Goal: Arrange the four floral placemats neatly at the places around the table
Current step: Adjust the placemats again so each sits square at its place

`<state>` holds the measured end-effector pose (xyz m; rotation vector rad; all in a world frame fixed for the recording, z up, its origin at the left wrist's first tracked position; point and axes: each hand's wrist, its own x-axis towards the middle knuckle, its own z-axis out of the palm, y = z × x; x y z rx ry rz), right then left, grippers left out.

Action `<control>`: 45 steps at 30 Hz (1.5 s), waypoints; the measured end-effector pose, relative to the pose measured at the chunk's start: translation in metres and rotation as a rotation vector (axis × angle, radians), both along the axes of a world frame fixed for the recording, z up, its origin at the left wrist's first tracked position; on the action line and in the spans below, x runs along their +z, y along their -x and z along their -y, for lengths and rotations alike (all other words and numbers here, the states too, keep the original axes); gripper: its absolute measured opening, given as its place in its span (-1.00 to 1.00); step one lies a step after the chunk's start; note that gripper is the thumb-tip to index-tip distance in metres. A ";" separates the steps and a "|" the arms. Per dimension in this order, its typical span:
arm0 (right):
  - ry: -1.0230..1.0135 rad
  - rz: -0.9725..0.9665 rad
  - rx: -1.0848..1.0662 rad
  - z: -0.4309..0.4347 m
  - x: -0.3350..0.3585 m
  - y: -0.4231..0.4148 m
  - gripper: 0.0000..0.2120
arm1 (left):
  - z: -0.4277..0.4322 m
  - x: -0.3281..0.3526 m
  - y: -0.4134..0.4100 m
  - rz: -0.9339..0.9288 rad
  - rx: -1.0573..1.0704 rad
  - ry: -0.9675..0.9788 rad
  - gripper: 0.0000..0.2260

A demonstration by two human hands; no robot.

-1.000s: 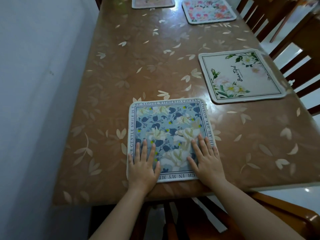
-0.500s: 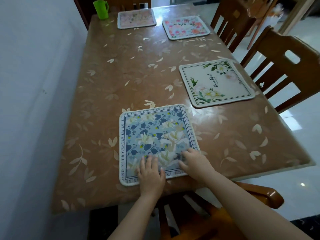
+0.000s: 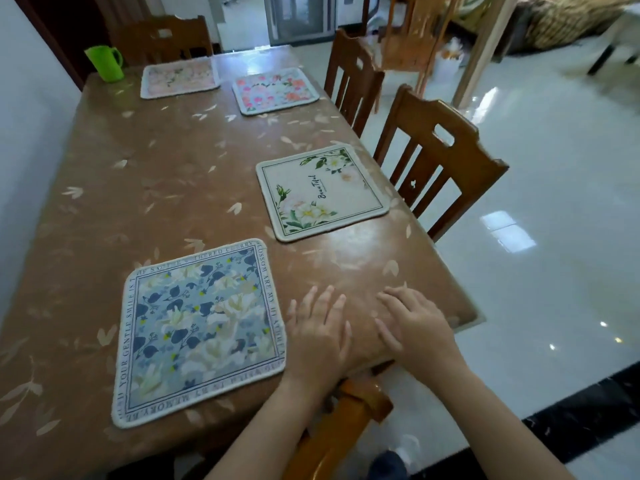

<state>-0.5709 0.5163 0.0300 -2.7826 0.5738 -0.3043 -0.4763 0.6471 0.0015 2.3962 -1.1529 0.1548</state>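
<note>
A blue floral placemat (image 3: pixel 199 330) lies flat at the near end of the brown table (image 3: pixel 166 188). A cream placemat with white flowers (image 3: pixel 322 192) lies by the right edge. At the far end lie a pale pink placemat (image 3: pixel 179 78) and a pink-flowered one (image 3: pixel 275 91). My left hand (image 3: pixel 320 332) hovers or rests flat on the tablecloth just right of the blue mat, fingers straight. My right hand (image 3: pixel 415 323) lies beside it near the table's right corner, fingers loosely spread. Neither hand holds anything.
A green cup (image 3: pixel 105 62) stands at the far left corner. Wooden chairs stand along the right side (image 3: pixel 436 157), (image 3: pixel 349 77), at the far end (image 3: pixel 162 38), and one right below my arms (image 3: pixel 349 410). A wall (image 3: pixel 24 109) runs along the table's left side.
Both hands came off the blue placemat and moved right onto the bare tablecloth. The view swung up and right, bringing the far mats and the chairs into sight.
</note>
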 end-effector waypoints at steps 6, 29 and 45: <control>0.000 0.088 -0.226 0.080 0.009 0.084 -0.64 | 0.105 0.016 0.059 0.057 -0.233 -0.019 -0.67; 0.105 0.134 -0.727 0.266 0.009 0.260 -0.64 | 0.368 0.027 0.201 0.040 -0.652 -0.010 -0.64; 0.167 0.068 -0.585 0.557 0.032 0.188 -0.65 | 0.636 0.033 0.149 -0.013 -0.557 0.151 -0.65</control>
